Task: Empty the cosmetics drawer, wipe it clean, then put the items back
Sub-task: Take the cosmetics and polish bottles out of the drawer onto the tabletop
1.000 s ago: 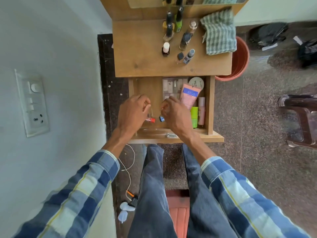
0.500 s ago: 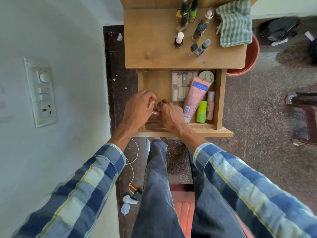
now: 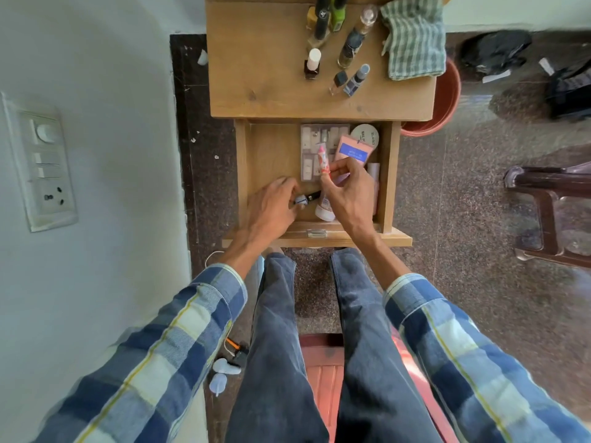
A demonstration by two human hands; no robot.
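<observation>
Round white lid (image 3: 365, 136) in the drawer just beyond the right hand (image 3: 348, 193), printed "NAIL P…", the rest unreadable, pink tube (image 3: 353, 150) beside it, white lettering on its blue label too blurred to read

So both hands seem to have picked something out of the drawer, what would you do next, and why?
Probably lift both items up onto the tabletop beside the bottles already there. The right hand pinches a small pink tube, the left hand holds a dark pencil-like stick, and the drawer is far from empty.
</observation>
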